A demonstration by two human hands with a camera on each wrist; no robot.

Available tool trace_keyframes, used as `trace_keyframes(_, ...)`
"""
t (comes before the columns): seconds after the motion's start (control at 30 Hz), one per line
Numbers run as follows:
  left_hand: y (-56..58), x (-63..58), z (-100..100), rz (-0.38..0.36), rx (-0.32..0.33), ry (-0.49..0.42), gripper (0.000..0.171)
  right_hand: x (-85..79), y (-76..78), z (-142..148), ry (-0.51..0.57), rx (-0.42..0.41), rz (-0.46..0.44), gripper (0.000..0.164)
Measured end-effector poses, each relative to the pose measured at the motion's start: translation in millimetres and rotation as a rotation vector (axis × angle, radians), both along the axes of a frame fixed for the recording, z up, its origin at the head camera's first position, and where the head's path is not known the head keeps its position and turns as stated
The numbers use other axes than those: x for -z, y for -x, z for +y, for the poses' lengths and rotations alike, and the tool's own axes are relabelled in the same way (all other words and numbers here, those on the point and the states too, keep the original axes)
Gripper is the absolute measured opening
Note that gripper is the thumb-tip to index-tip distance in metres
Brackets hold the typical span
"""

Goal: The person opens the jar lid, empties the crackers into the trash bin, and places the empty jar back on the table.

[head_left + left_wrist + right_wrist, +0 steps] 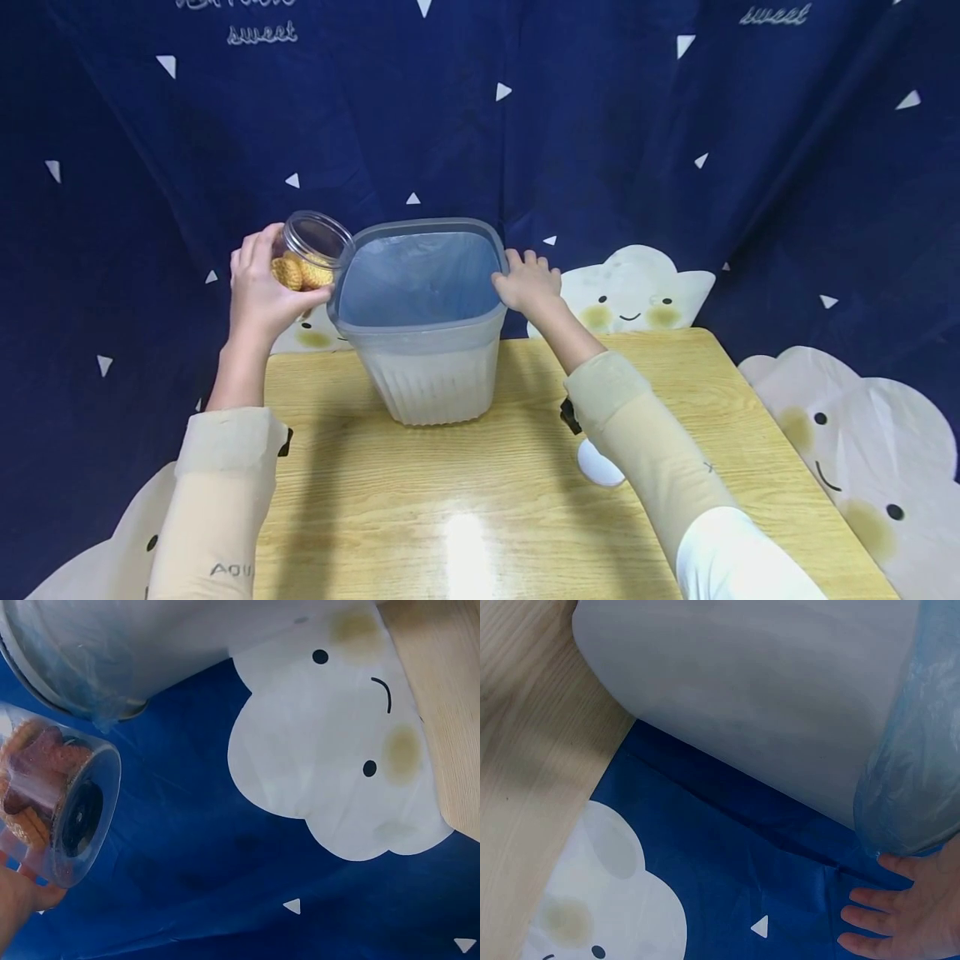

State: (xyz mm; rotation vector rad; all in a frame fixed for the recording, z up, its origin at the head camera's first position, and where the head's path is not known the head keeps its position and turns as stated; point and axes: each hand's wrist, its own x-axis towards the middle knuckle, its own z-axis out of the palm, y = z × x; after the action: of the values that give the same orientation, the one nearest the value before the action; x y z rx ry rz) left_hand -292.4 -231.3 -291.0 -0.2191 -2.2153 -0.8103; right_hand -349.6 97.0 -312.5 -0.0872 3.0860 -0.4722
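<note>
In the head view, my left hand point(258, 292) grips a clear plastic jar point(318, 237) beside the left rim of a trash bin point(427, 375). The jar tilts, with its ringed mouth up and toward the bin. Inside it are several yellow-brown, bumpy pieces point(303, 271); the left wrist view shows them through the jar's wall, near its base point(82, 817). At the bin's right rim, my right hand point(531, 283) rests its thumb side on the edge. Its fingers point(874, 921) look spread and fairly straight in the right wrist view, beside the bluish bag point(922, 765).
The pale ribbed bin, with a grey-blue collar point(420, 329) and a bag lining, stands near the back edge of a wooden table point(420, 492). A white round disc point(600, 463) lies beneath the right forearm. Dark blue cloth point(450, 108) with printed clouds hangs behind.
</note>
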Motion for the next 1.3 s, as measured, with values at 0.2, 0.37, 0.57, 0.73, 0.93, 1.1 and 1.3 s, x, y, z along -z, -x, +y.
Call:
trace_keyframes(0.2,4.4,-1.3,4,0.021,0.038,0.048,0.083,0.2,0.6,0,-0.007,0.001,-0.004,0.061)
trace_keyframes(0.37,7.1,-3.7,7,0.014,0.047,0.097,0.083,1.1,1.1,0,-0.005,0.005,0.002,0.061)
trace_keyframes(0.57,6.3,-5.3,11,-0.031,0.024,0.131,0.084,0.7,0.7,-1,-0.008,0.003,-0.001,0.061)
trace_keyframes(0.73,8.4,-6.4,12,-0.023,0.023,0.152,0.084,1.2,1.3,-1,-0.005,0.006,0.012,0.061)
trace_keyframes(0.93,10.2,-8.0,17,-0.045,0.005,0.206,0.085,1.8,2.1,-1,-0.004,0.006,0.005,0.060)
trace_keyframes(1.1,12.1,-9.5,20,-0.064,0.004,0.256,0.086,1.8,1.9,0,-0.002,0.008,0.004,0.060)
trace_keyframes(1.3,14.7,-10.9,24,-0.079,0.006,0.309,0.086,1.6,1.2,0,-0.007,0.008,0.006,0.060)
